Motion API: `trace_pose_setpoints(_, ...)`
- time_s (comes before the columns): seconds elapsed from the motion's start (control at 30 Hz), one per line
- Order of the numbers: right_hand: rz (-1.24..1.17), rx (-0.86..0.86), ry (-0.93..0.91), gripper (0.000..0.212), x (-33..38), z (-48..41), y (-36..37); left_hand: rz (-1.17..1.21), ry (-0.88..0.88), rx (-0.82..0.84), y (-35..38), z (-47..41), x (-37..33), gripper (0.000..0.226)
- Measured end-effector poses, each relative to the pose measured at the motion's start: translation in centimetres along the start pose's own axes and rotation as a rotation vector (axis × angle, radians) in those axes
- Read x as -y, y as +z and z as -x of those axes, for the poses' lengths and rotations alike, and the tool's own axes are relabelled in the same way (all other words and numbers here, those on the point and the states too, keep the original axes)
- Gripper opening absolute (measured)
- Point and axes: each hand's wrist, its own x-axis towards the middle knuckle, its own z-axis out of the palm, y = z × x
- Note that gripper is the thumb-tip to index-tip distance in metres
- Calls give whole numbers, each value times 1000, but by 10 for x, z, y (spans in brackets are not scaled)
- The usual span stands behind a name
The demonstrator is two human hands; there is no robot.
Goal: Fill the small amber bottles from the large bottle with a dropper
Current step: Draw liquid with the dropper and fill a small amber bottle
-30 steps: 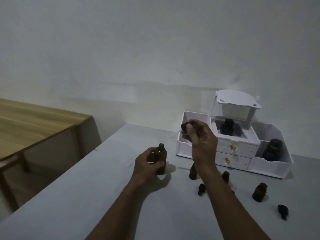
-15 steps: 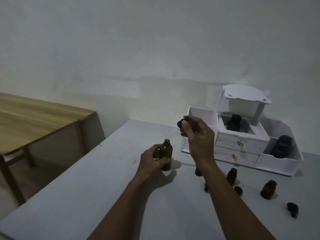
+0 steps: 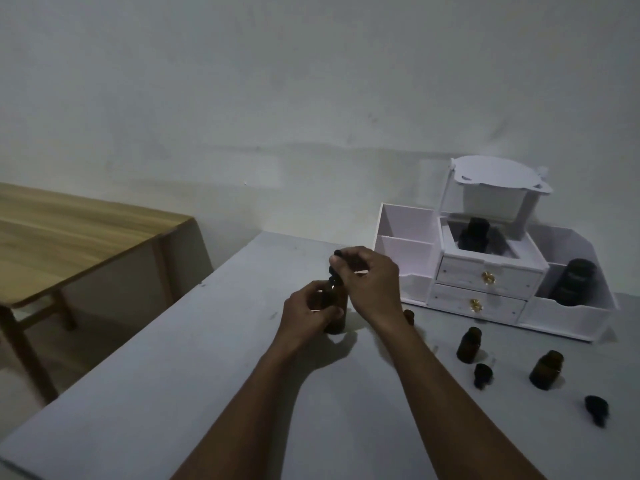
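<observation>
Holding the tall amber bottle upright on the desk, your left grip is wrapped round its body, fingers and thumb curled about the glass. Your right grip sits just above, pinching the black dropper by its bulb. The dropper's lower end is at the bottle's mouth; you cannot tell in this dim light whether the tip is inside.

From the held bottle, one small amber bottle stands at 3 o'clock, half hidden behind your right wrist. Two more stand upright at 4 o'clock, with two black dropper caps lying near them. At 2 o'clock sits the white organiser, with a dark bottle in its middle top compartment and a dark jar in its right-hand one. A wooden table stands apart at 9 o'clock.
</observation>
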Motion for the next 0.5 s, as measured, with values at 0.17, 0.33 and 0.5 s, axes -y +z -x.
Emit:
trace_pose_setpoints(0.17, 23, 25, 43, 14, -7, 1, -2, -18, 37, 12, 3, 8, -7, 41)
trace_pose_setpoints(0.33, 39, 47, 38, 16, -8, 1, 0, 24, 9, 6, 3, 6, -5, 47)
trace_pose_setpoints(0.5, 49, 23, 34, 15, -9, 1, 2, -47, 57, -2, 0, 5, -6, 34)
